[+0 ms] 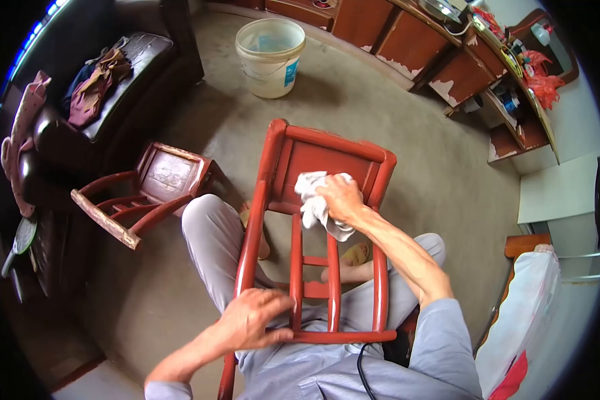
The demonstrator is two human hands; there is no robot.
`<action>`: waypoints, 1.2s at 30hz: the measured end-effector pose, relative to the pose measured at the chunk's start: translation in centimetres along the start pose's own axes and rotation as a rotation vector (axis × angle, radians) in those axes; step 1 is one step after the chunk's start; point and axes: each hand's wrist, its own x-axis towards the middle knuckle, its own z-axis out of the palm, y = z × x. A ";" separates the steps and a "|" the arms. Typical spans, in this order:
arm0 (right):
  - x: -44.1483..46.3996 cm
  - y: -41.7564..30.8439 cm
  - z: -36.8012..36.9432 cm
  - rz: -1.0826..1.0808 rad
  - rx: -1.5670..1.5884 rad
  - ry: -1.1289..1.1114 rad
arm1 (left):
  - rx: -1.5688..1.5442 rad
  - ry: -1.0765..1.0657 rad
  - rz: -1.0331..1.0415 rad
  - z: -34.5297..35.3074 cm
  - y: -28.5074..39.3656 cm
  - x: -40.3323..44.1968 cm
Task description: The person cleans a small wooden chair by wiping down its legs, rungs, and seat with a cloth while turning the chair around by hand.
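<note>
A red wooden chair [335,164] lies tilted in front of me between my knees, its seat panel away from me and its slatted back towards my lap. Pressed to the near part of the seat, my right hand [342,200] is closed on a crumpled white cloth [311,189], and part of the cloth hangs over the seat's edge. At the chair's back, my left hand [260,317] lies over the left post near the top rail, fingers stretched towards a slat and thumb apart. It looks slightly blurred and holds no separate item.
A smaller worn red chair [170,175] stands at the left. Beyond it, clothes [100,87] lie on a dark sofa [140,63]. A white bucket [267,73] stands on the concrete floor ahead. Cabinets with peeling red paint [407,43] line the far right.
</note>
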 end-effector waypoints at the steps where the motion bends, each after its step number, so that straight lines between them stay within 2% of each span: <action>1: -0.3 0.3 -0.6 0.112 0.128 0.135 | -0.147 0.020 -0.063 -0.4 -0.6 1.4; 3: -0.5 0.5 -1.9 0.377 0.270 0.261 | -0.189 0.151 -0.109 -1.3 -1.8 5.6; 5: -0.9 -0.7 -3.9 0.390 0.259 0.282 | -0.188 0.363 -0.010 -0.5 -4.1 11.0; 7: -1.3 -2.0 -5.4 0.463 0.250 0.309 | -0.138 0.426 -0.090 0.2 -4.9 16.2; 9: -1.6 -2.2 -6.1 0.447 0.235 0.330 | -0.039 0.418 -0.199 0.9 -6.2 20.1; 11: -1.9 -1.8 -6.6 0.317 0.600 0.420 | -0.520 0.363 0.035 1.9 -8.8 22.3; 12: -2.0 -1.6 -7.4 0.356 0.767 0.311 | -0.713 0.306 0.024 2.1 -8.6 22.2; 13: -2.5 -1.5 -8.6 0.361 0.765 0.308 | -0.907 0.242 0.011 2.4 -8.5 22.1; 15: -3.8 -1.2 -10.4 0.350 1.064 0.126 | -1.212 0.137 -0.030 2.8 -9.6 21.5; 16: -4.2 0.0 -10.1 0.239 1.082 0.084 | -1.160 0.180 -0.028 1.6 -8.8 20.7; 17: -4.3 0.4 -9.4 0.191 1.536 0.028 | -1.233 0.156 -0.066 1.7 -9.8 20.6; 19: -4.7 1.1 -10.8 0.324 1.556 -0.010 | -1.421 0.135 -0.101 1.4 -10.4 20.2; 21: -4.5 1.9 -9.2 0.358 1.434 0.047 | -1.528 0.096 -0.091 0.9 -10.6 20.4; 23: -3.6 1.6 -6.7 0.289 1.763 0.152 | -1.571 0.083 -0.070 0.8 -10.6 21.1; 24: -3.4 -0.4 -8.1 0.268 1.934 0.129 | -1.573 0.081 -0.062 0.6 -10.4 21.3; 25: -3.6 0.3 -6.8 0.319 1.962 0.139 | -1.530 0.094 -0.091 0.3 -10.2 21.5; 27: -3.3 0.7 -5.4 0.457 1.792 0.162 | -1.557 0.190 -0.124 1.1 -10.7 22.1; 29: -3.6 0.1 -6.7 0.491 1.634 0.291 | -1.596 0.257 -0.294 1.8 -11.9 22.5; 31: -3.5 -0.2 -6.7 0.444 1.453 0.571 | -1.759 0.279 -0.319 2.3 -13.1 22.4; 33: -4.0 -0.8 -7.4 0.432 1.390 0.633 | -1.936 0.301 -0.158 2.5 -12.8 22.4; 36: -4.5 -2.0 -7.2 0.407 0.763 0.800 | -1.902 0.275 -0.154 2.0 -11.1 22.0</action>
